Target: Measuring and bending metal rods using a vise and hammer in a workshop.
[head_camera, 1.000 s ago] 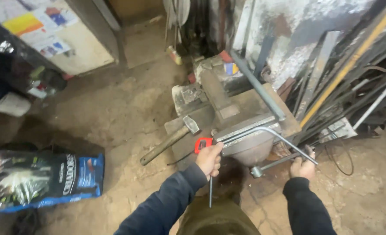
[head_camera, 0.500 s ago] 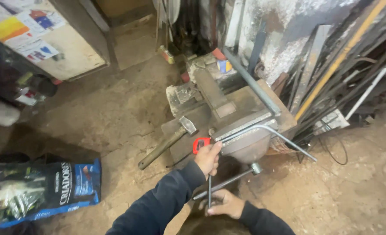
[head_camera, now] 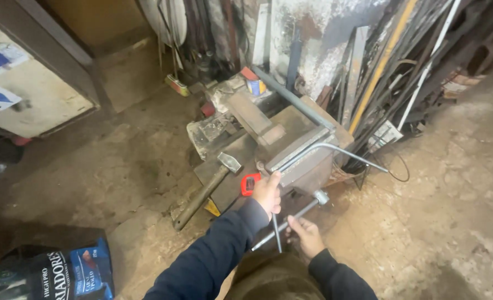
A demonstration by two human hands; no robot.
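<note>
A bench vise stands on a low metal block, with a thin grey bent metal rod clamped in its jaws. The rod sticks out to the right and also turns down at the near end. My left hand grips the rod at that near bend, right beside a red tape measure. Below the vise, my right hand is closed on the vise handle bar, which slants from lower left up to its knob.
A hammer with a wooden handle lies on a metal plate left of the vise. Many steel bars and rods lean on the wall behind and to the right. A blue printed bag lies at the lower left on the dirt floor.
My right hand left the far right end of the bent rod and came down to the vise handle bar, which it now holds. My left hand stayed on the rod.
</note>
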